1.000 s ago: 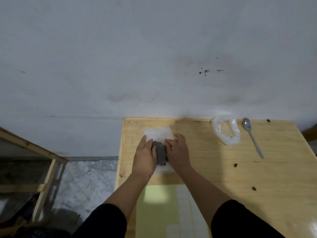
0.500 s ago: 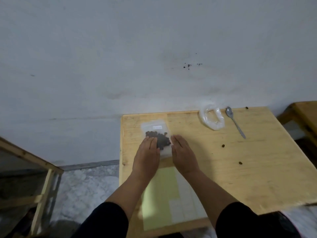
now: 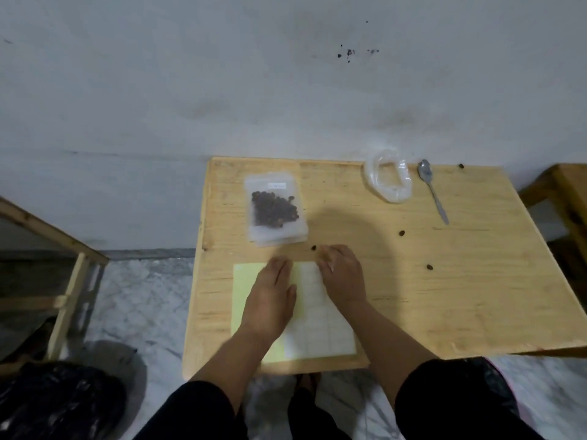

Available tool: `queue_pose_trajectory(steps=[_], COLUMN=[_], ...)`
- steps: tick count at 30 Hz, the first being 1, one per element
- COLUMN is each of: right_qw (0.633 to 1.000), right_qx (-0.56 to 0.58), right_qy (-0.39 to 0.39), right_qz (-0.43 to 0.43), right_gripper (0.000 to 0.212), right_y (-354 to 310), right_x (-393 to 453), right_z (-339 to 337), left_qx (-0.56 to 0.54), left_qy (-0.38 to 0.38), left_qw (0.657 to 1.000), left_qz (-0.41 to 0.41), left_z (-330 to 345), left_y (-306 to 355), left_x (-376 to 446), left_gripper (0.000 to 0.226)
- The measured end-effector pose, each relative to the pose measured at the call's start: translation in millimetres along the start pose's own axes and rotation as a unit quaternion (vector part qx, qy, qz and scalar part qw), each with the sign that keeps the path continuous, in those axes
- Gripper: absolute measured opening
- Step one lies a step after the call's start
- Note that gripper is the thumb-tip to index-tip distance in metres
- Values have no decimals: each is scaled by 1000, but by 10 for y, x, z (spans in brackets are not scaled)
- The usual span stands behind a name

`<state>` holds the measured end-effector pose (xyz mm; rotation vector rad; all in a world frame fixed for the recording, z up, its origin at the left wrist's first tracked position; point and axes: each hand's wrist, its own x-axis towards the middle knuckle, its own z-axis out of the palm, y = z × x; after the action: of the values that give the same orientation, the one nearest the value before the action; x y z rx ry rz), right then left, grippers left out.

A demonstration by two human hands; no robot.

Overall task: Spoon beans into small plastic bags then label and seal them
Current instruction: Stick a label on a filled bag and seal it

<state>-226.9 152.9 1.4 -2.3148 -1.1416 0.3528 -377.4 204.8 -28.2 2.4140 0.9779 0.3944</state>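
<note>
A small clear bag of dark beans with a white label near its top lies flat on the wooden table, at the far left. Below it lies a label sheet with yellow backing. My left hand rests flat on the sheet, fingers straight. My right hand lies beside it at the sheet's upper right edge, its fingers loosely bent and holding nothing. Both hands are apart from the bean bag.
A crumpled clear plastic bag and a metal spoon lie at the table's far right. Loose beans are scattered on the tabletop. Wooden furniture stands to the left and right. A black bag sits on the floor.
Both hands let go of the bean bag and drew back toward me onto the label sheet. The bag now lies alone, flat on the table.
</note>
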Motion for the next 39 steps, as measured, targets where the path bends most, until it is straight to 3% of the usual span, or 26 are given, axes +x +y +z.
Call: queue_pose_trajectory(steps=[7,16,18,21,24,27,31,33,39], right_qw=[997,989,992,980,913,850,897,904,936], right_qx=[19,37,81,186,337,417,260,193,93], right_qy=[-30,-19,-15,-7,4,53,141,173,161], right_qz=[-67,-145,-97,68,232,318,329,341,300], right_gripper=[19,4,6,4,12,22,15,14,31], right_y=[135,231,206,220,364,570,932,1115,1436], right_x=[320,425,397,361,322,225,34,-66,-148], right_z=[57,87,30,-115,-300,-568,-828,-915,-1062], left_qx=[96,78,75,71,62,45,45,61,90], left_qy=[8,26,22,4,-24,-49,-89,-100,-116], left_qw=[994,996,997,997,997,996,993,991,987], left_qz=[-51,-35,-11,1,27,57,55,63,70], left_z=[223,305,327,393,491,628,795,890,1012], left_y=[194,220,279,408,585,782,1026,1105,1251], left_x=[23,42,65,152,293,473,721,827,1044], left_gripper=[51,47,45,45,47,47,56,56,56])
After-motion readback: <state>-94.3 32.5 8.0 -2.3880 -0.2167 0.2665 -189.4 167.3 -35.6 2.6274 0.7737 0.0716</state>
